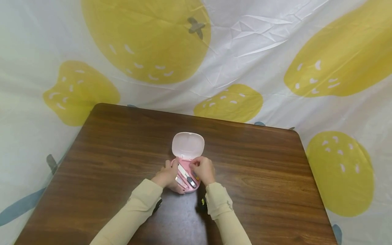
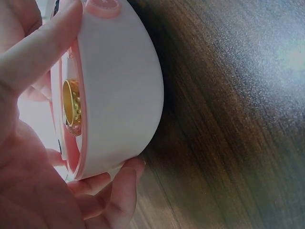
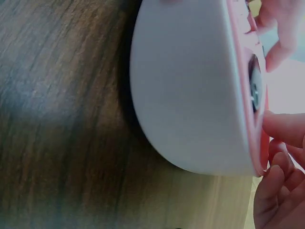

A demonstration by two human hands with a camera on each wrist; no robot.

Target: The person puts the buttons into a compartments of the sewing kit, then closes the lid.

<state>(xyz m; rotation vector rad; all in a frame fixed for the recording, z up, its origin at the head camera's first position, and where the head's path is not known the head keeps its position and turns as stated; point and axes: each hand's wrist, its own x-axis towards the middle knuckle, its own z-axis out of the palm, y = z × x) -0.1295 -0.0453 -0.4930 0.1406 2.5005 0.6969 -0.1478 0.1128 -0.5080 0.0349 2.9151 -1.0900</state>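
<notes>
A small pink-and-white case (image 1: 193, 190) stands on the table, its pale lid (image 1: 188, 145) raised at the back. In its pink tray lies a long white-and-dark tool (image 1: 192, 182), with a slim pale tool (image 1: 181, 183) left of it. A gold ring-shaped piece (image 2: 71, 102) shows just inside the rim in the left wrist view. My left hand (image 1: 166, 175) grips the case's left side, fingers bent along its outer wall. Over the right part of the tray, my right hand (image 1: 204, 170) has curled fingers right at the rim; I cannot tell what they hold.
The dark wood table (image 1: 263, 183) extends around the case on all sides. Behind it hangs a white cloth (image 1: 254, 37) with yellow fruit prints, meeting the table's back edge. Light glares off the tabletop in front of the case.
</notes>
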